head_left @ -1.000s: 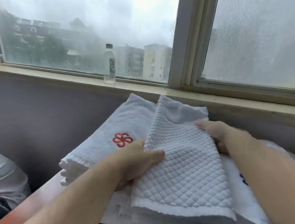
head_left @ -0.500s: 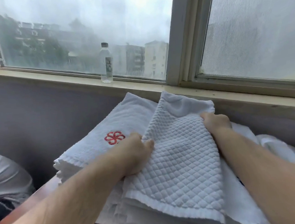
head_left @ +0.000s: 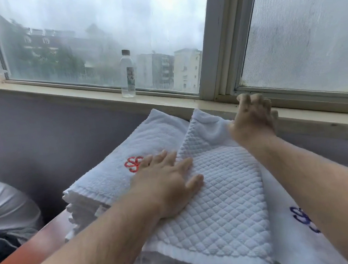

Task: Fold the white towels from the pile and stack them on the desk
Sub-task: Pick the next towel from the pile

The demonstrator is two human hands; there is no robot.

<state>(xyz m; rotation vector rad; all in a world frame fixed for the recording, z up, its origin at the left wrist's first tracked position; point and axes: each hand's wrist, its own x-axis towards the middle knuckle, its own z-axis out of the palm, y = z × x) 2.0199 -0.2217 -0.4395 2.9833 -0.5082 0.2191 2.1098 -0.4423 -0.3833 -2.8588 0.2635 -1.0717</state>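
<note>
A white quilted towel (head_left: 226,201) lies folded on top of a stack of white towels (head_left: 112,171) whose upper one bears a red emblem. My left hand (head_left: 170,182) rests flat on the quilted towel's left edge, fingers spread. My right hand (head_left: 251,118) hovers at the towel's far right corner in front of the window sill, blurred, its fingers loosely bent with nothing in them. Under my right forearm lies another white towel with a blue emblem (head_left: 295,237).
The towels sit on a reddish-brown desk (head_left: 30,252) against a purple wall. A clear water bottle (head_left: 127,74) stands on the window sill (head_left: 91,98) behind. A person in white and grey clothing (head_left: 1,205) is at the left edge.
My right hand let go of the quilted towel's far right corner and rose toward the sill. My left hand opened from gripping the towel's left edge and now lies flat on it.
</note>
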